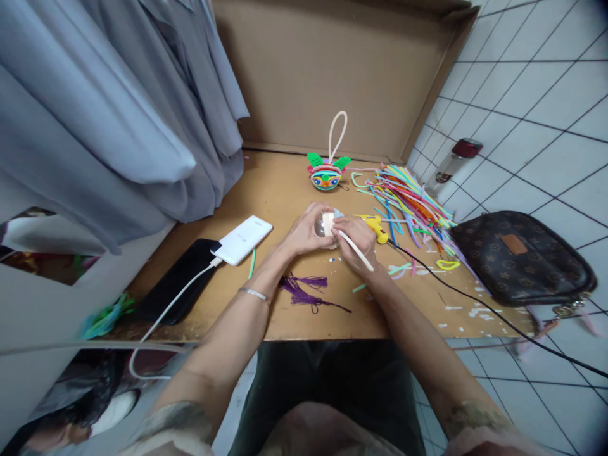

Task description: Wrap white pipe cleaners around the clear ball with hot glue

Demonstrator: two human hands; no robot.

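My left hand [308, 229] is wrapped round a clear, rounded ball [320, 225] with pale strips across it. Over the ball's right side, my right hand [354, 239] pinches a cream pipe cleaner [356, 251], whose free end trails down toward my wrist. Fingers hide part of the ball. Just right of my right hand lies a yellow hot glue gun [379, 229]. Purple tassels [304, 291] rest on the table below my hands. Beyond them stands a colourful lion-head ornament [327, 174] with green ears and a cream loop [338, 130].
Many coloured pipe cleaners [413, 196] are heaped at the right, near a patterned bag [522, 256] and a clear bottle [449, 168]. A black cable [456, 292] crosses the table's right side. At left lie a white power bank [244, 239] and a black phone [178, 282].
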